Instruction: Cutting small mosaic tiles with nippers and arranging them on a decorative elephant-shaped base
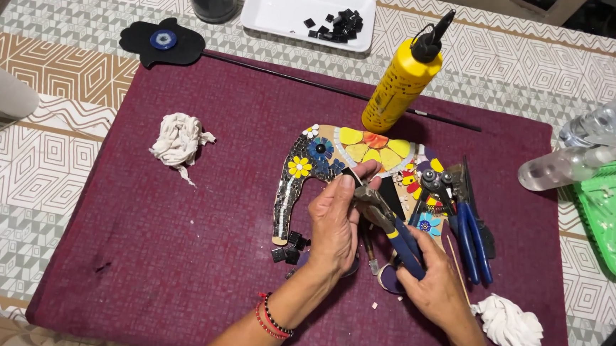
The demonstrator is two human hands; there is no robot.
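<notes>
- Left hand (333, 221) pinches a small black tile piece (351, 174) between thumb and fingertips, grip narrow, just over the mosaic.
- Right hand (433, 284) is wrapped around the blue-and-yellow handles of the nippers (384, 217); their metal head meets the tile piece at the left fingertips.
- Elephant-shaped mosaic board (355, 158) lies mid-mat on the maroon mat (175, 243), partly tiled with yellow pieces and flowers.
- Loose black tiles (289, 247) sit just beside the trunk end.
- Yellow glue bottle (403, 75) stands at the mat's far edge.
- Blue-handled pliers (471, 236) lie right of the mosaic.
- White rags: one (178, 140) mid-left of the mat, one (512, 328) at its near right corner.
- White tray (275, 7) with black tiles at the tabletop's far edge.
</notes>
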